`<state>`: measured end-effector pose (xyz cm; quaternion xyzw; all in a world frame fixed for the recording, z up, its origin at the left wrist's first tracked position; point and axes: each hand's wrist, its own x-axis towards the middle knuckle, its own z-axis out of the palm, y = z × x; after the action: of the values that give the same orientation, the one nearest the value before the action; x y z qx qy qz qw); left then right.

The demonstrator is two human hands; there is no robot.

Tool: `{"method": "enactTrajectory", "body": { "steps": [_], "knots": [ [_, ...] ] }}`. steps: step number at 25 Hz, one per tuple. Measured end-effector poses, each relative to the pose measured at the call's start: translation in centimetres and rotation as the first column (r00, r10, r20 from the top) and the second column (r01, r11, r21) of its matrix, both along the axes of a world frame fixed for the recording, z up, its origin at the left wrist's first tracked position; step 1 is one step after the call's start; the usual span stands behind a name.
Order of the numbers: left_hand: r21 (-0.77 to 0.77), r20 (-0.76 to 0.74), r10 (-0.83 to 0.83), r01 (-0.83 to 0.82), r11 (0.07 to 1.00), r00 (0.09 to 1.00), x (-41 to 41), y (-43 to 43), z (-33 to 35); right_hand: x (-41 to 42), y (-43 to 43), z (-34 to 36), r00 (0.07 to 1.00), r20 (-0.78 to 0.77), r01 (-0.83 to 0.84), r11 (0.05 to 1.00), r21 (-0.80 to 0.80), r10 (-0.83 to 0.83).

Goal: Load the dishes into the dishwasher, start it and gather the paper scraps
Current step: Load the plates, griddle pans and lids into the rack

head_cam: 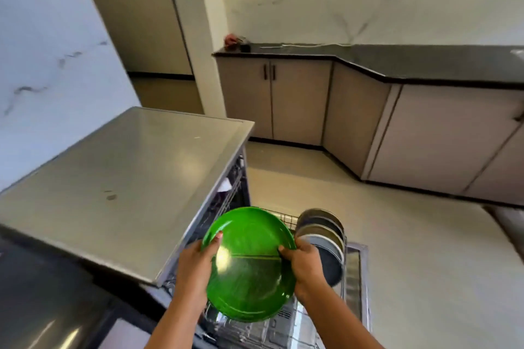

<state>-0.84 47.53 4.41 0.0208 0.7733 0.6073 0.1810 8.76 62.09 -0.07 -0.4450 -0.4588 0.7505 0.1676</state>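
Note:
A shiny green plate (249, 266) is held over the pulled-out lower dishwasher rack (283, 323). My left hand (197, 263) grips its left rim, thumb on the top face. My right hand (304, 262) grips the right rim the same way. Several grey and dark plates (326, 238) stand upright in the rack just right of the green plate. The dishwasher (224, 195) is open under a steel top, its inside mostly dark. No paper scraps are in view.
The steel dishwasher top (127, 178) fills the left. A dark appliance (42, 306) sits at the lower left. Beige cabinets (297, 99) with a black counter (411, 62) run along the back and right. Small red and dark items (236, 41) lie on the counter's far end. Beige floor (397, 249) spreads to the right.

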Motion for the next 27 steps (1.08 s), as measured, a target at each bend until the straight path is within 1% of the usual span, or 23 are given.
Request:
{"method": "enactTrajectory", "body": {
  "steps": [2, 7, 10, 12, 14, 18, 21, 25, 27],
  "knots": [
    [-0.062, 0.075, -0.083, 0.087, 0.994, 0.994, 0.5, 2.7, -1.7, 2.0, 1.9, -2.6, 0.995, 0.063, 0.082, 0.995, -0.051, -0.079],
    [-0.154, 0.219, -0.253, 0.289, 0.945, 0.942, -1.2, 7.7, -7.5, 3.6, 4.8, -7.3, 0.948, 0.172, 0.286, 0.953, -0.095, -0.267],
    [-0.233, 0.307, -0.340, 0.416, 0.879, 0.889, -3.2, 10.1, -12.0, 3.2, 6.4, -10.0, 0.909, 0.236, 0.372, 0.924, -0.089, -0.343],
    [-0.283, 0.355, -0.428, 0.532, 0.798, 0.831, -4.4, 11.5, -14.8, 2.9, 7.2, -11.9, 0.887, 0.265, 0.408, 0.910, -0.073, -0.377],
    [-0.327, 0.374, -0.480, 0.598, 0.732, 0.793, -5.4, 13.0, -18.1, 2.6, 8.1, -14.1, 0.857, 0.319, 0.442, 0.896, -0.052, -0.404],
    [-0.424, 0.393, -0.531, 0.660, 0.620, 0.751, -6.4, 15.1, -23.8, 2.3, 9.2, -19.0, 0.811, 0.363, 0.500, 0.866, -0.021, -0.459],
    [-0.527, 0.378, -0.534, 0.650, 0.547, 0.756, -6.7, 15.9, -30.0, 1.9, 9.5, -24.1, 0.777, 0.417, 0.515, 0.857, 0.012, -0.472],
    [-0.554, 0.360, -0.548, 0.646, 0.525, 0.755, -5.6, 15.8, -35.3, 2.1, 9.4, -30.0, 0.727, 0.485, 0.559, 0.829, -0.005, -0.486],
    [-0.533, 0.333, -0.553, 0.637, 0.558, 0.764, -5.4, 16.3, -38.3, 2.1, 10.0, -32.8, 0.702, 0.513, 0.564, 0.825, 0.021, -0.494]
  ]
}}
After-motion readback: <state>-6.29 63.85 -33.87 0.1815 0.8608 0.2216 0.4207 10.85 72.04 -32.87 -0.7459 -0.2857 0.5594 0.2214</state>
